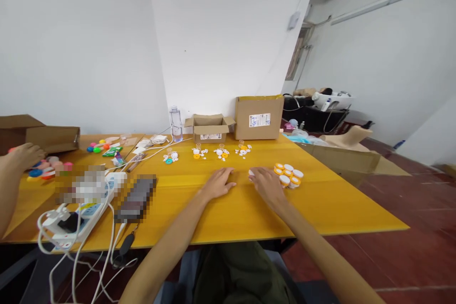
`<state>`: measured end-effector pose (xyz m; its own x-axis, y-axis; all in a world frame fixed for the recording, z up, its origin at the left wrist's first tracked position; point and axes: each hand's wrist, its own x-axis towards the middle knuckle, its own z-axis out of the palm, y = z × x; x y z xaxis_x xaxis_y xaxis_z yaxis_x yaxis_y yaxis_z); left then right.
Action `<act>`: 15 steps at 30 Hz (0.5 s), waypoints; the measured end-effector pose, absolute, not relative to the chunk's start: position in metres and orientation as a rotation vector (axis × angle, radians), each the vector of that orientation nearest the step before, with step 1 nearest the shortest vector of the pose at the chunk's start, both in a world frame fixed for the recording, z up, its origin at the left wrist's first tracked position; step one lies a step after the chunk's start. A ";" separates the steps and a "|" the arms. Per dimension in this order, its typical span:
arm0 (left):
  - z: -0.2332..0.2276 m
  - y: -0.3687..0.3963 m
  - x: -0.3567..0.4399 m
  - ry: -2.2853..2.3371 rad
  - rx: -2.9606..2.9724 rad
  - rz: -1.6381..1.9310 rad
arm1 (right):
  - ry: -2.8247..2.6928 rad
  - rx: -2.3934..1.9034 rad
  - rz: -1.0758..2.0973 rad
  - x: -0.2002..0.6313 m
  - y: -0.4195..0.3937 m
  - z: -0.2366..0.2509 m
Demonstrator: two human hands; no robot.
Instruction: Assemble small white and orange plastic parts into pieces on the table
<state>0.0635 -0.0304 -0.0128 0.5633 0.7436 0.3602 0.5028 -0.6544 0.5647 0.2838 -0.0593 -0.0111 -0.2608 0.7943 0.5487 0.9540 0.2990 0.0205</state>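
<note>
Left hand [218, 183]: lay flat on the tabletop [320, 204], grip released.
Right hand [265, 182]: grip state unclear, small white piece [251, 172] at fingertips.
Capped jars [288, 174]: clustered just right of that grip.

Single head view; looks forward and down over yellow table [221, 209]; wide, hands near.

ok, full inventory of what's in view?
table: 1, yellow, centre
small jars: cluster, orange with white lids, beside right hand
small parts piles: 4, white and orange, mid-table
cardboard boxes: 2, brown, by the wall
water bottle: 1, clear, by the wall
power strip: 1, white, left edge
colourful pieces: several, far left
other person's hand: 1, far left
left hand: flat on table
right hand: touching a small white piece
</note>
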 end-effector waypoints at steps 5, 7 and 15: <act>-0.017 -0.023 0.065 0.908 2.106 0.892 | -2.029 -1.485 -0.233 0.244 -0.057 -0.022; -0.017 -0.019 0.065 0.817 2.006 0.908 | -1.994 -1.449 -0.129 0.232 -0.052 -0.022; -0.015 -0.005 0.055 0.772 1.631 0.965 | -1.605 -1.225 0.611 0.221 -0.037 -0.020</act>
<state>0.0550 -0.0055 -0.0154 0.4682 0.8576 0.2129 0.0192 -0.2507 0.9679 0.2211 -0.0370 -0.0199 -0.0025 0.9170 0.3989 0.4199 0.3629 -0.8318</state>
